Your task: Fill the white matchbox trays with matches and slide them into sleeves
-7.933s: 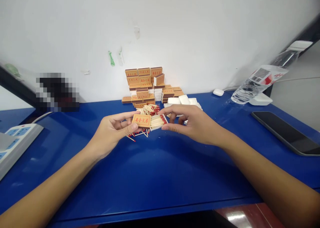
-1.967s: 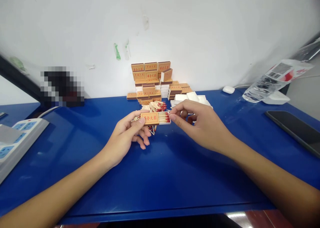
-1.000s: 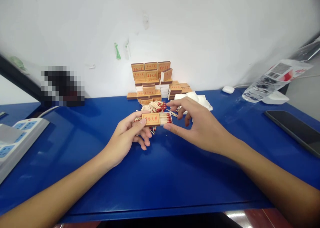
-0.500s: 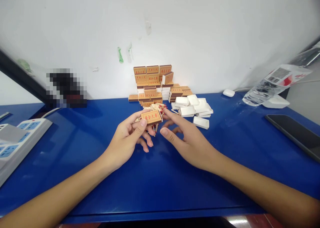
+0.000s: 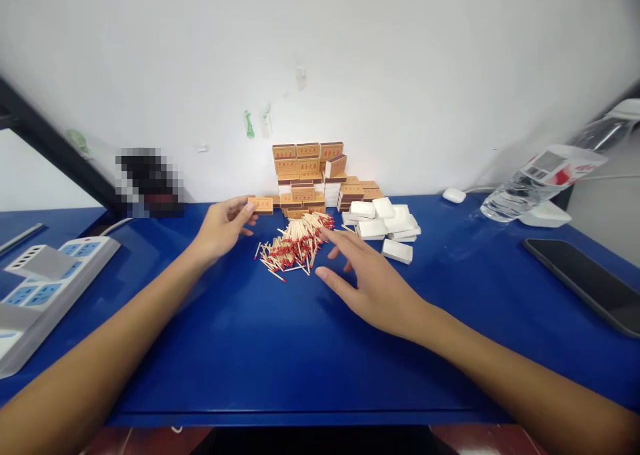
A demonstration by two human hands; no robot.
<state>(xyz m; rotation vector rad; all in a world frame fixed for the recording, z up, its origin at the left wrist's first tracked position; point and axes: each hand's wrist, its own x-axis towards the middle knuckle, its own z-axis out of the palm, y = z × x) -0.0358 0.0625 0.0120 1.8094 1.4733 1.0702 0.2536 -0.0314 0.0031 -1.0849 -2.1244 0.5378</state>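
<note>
In the head view, my left hand (image 5: 226, 225) grips a yellow matchbox (image 5: 261, 206) with red lettering between thumb and fingers, left of the stacked matchboxes (image 5: 307, 167). My right hand (image 5: 367, 278) is open, thumb and fingers apart, holding nothing. Its fingertips hover at the right side of a loose pile of red-tipped matches (image 5: 295, 245); whether they touch it I cannot tell. White matchbox trays (image 5: 400, 218) lie heaped beyond the right hand.
A power strip (image 5: 60, 288) lies on the left of the blue table (image 5: 280, 355). To the right are a phone (image 5: 585, 282), a tilted plastic bottle (image 5: 530, 182) and a small white case (image 5: 454, 195). The wall (image 5: 400, 75) stands right behind the stacks.
My left hand has carried the matchbox left and away from me, uncovering the match pile. The right hand stays open near the pile. The camera view has shifted slightly.
</note>
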